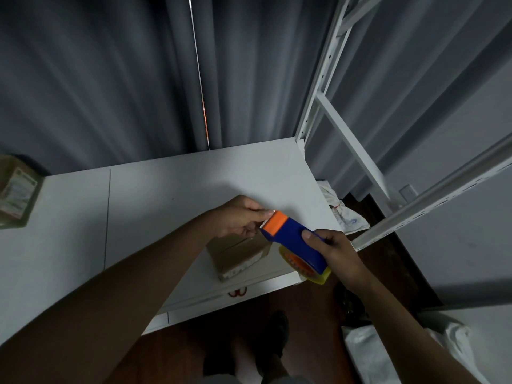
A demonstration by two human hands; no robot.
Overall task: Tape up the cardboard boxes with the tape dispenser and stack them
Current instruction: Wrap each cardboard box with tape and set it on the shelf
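Observation:
My right hand (333, 252) grips the handle end of a blue and orange tape dispenser (293, 243) with a roll of clear tape under it, held above the table's front right corner. My left hand (239, 217) pinches at the dispenser's orange toothed end, fingers curled on the tape end there. Below both hands a small cardboard box (239, 254) lies on the white table (166, 195) near its front edge. A second cardboard box (16, 191) with a printed label sits at the table's far left.
A white metal shelf frame (349, 151) rises to the right of the table. Grey curtains (110, 79) hang behind. Red-handled scissors (237, 292) lie at the table's front edge. White bags (343, 214) lie on the brown floor on the right.

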